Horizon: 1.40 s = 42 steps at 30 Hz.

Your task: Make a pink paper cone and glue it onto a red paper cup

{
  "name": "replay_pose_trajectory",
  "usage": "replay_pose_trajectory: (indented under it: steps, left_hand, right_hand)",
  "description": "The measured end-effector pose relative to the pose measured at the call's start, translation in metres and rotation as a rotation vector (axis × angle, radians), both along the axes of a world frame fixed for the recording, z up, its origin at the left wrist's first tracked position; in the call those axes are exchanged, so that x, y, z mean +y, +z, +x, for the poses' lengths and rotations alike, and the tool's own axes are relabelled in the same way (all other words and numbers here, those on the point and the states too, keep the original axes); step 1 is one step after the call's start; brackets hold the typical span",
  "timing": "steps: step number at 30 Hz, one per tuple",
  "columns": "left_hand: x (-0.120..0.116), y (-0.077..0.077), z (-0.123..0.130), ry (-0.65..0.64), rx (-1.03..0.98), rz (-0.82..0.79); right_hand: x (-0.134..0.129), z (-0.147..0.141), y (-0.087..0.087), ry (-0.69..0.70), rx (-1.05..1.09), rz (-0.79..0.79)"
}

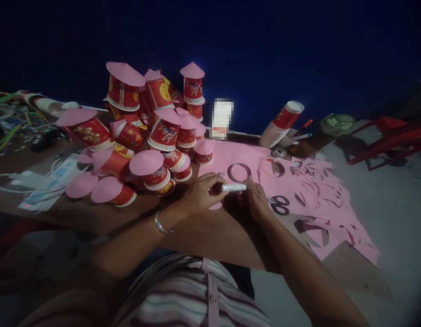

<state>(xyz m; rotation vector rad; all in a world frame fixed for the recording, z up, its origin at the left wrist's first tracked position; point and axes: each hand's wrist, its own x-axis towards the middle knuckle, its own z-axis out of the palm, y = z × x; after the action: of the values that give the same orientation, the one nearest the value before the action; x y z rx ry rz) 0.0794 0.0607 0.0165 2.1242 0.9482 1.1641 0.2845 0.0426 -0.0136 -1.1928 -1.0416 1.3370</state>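
A slim white tube (234,187), a glue tube or a pen by its shape, lies level between my hands. My left hand (205,193), with a silver bracelet at the wrist, pinches its left end. At the other end my right hand (257,197) has its fingers closed round it. Pink paper (238,152) lies under and beyond the hands, with a dark ring (239,173) resting on it. Just right of my right hand are dark-handled scissors (280,205), their blades partly hidden.
Red paper cups with pink cone tops (147,168) are piled on the left. Cut pink scraps (319,186) cover the right side. A cup stack (287,116) leans at the back right. A power strip (52,181) with cables lies far left; a red stool (391,136) stands right.
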Motion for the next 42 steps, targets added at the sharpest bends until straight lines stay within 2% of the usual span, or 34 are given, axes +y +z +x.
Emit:
replay_pose_trajectory:
  steps: [3, 8, 17, 26, 29, 32, 38, 42]
  left_hand:
    - [0.000, 0.000, -0.002, 0.033, -0.019, -0.001]
    - [-0.001, -0.001, -0.004, 0.046, -0.014, -0.033]
    - [-0.004, 0.003, -0.006, 0.014, 0.022, 0.058]
    - [-0.006, 0.001, -0.010, 0.009, 0.037, 0.093]
    - [-0.008, 0.001, -0.010, 0.044, 0.032, 0.058]
    - [-0.009, -0.001, -0.010, 0.099, 0.015, -0.044]
    - [-0.008, -0.010, -0.024, 0.082, 0.072, -0.277]
    - [-0.016, -0.021, -0.048, 0.093, 0.203, -0.193]
  right_hand:
    - [0.002, 0.001, 0.003, -0.017, 0.065, 0.034]
    - [0.006, 0.002, 0.000, 0.058, 0.124, -0.021]
    - [0.002, 0.002, 0.002, 0.179, 0.066, -0.107]
    - [-0.001, -0.001, 0.004, 0.225, 0.023, -0.151]
    - [-0.002, -0.004, 0.003, 0.186, 0.082, -0.104]
    - [0.000, -0.007, -0.001, 0.135, 0.166, -0.058]
    - [0.006, -0.002, -0.008, 0.000, 0.251, -0.010]
    - [0.011, 0.006, -0.011, -0.096, 0.279, 0.030]
